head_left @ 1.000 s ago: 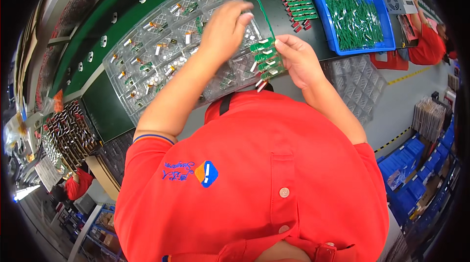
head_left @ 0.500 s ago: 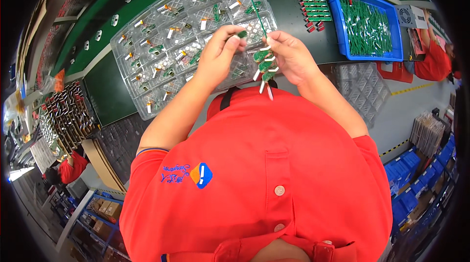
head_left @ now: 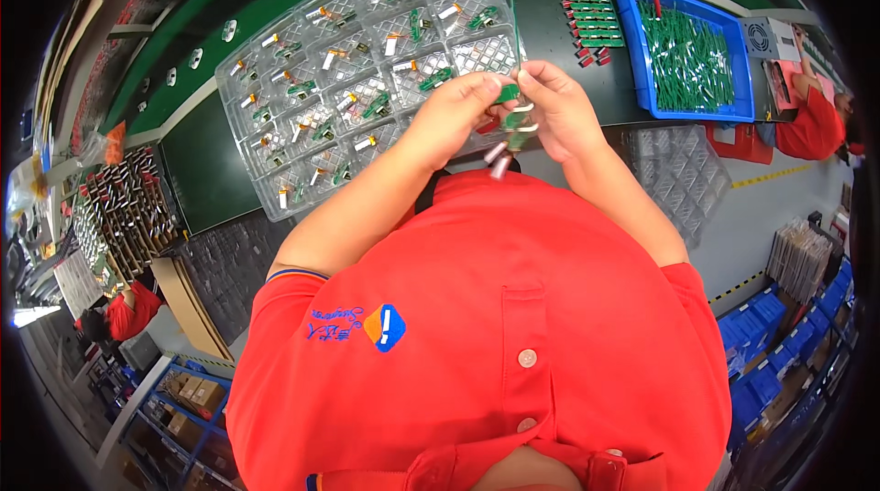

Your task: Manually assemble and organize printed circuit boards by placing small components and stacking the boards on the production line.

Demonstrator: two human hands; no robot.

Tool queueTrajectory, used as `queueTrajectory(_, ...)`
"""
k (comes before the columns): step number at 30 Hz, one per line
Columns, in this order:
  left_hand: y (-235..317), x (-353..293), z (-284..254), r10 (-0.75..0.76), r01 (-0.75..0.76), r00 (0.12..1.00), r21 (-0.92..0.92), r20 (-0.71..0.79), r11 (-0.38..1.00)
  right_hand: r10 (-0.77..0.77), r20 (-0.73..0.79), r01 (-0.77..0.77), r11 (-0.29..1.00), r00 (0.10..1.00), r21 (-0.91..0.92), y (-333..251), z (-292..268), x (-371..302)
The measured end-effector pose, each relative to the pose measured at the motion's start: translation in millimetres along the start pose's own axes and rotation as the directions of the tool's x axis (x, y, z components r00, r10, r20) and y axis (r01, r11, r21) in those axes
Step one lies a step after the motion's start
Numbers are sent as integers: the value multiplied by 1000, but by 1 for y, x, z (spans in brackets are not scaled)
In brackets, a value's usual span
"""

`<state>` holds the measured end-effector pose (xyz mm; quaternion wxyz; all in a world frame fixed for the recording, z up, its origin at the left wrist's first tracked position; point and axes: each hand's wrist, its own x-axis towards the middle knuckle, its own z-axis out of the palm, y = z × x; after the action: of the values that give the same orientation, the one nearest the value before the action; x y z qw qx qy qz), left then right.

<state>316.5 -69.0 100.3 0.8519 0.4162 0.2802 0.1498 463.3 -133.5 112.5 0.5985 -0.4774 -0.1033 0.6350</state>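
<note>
Dark bench point(head_left: 541, 23) beyond the fingers. Right hand point(head_left: 564, 112) pinches a green circuit-board strip point(head_left: 519, 136), long axis pointing away from the wearer: thin rail point(head_left: 514, 16) beyond the fingertips, blurred end below them. Left hand point(head_left: 456, 113) pinches a green board point(head_left: 507, 94), partly hidden.

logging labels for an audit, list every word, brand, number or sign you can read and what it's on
Red shirt, chest: blue stitched lettering beside an orange-and-blue emblem; wording not copied here.
Held green board: any markings too small to read.
Pale sheet, far left: too small to read.
Blue bin: no readable text.
</note>
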Motion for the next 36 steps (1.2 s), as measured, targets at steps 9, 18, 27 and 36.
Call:
queueTrajectory(9, 17, 42, -12, 694, -278, 682, 959, 231, -46, -81, 23, 81, 997, 996, 11, -16, -19, 4)
queueTrajectory(18, 2, 9, 17, 124, -105, 992, 338, -35, 935, -276, -50, 250, 923, 960, -291, -13, -7, 9)
queueTrajectory(27, -3, -15, -7, -49, 31, 996, -235, -70, 972, -11, 155, 20, 998, 988, -53, -7, 7, 23)
queueTrajectory(36, -8, -50, -29, 458, -203, 888, 925, 35, 323, -9, 196, 15, 999, 981, -29, -8, 10, 31)
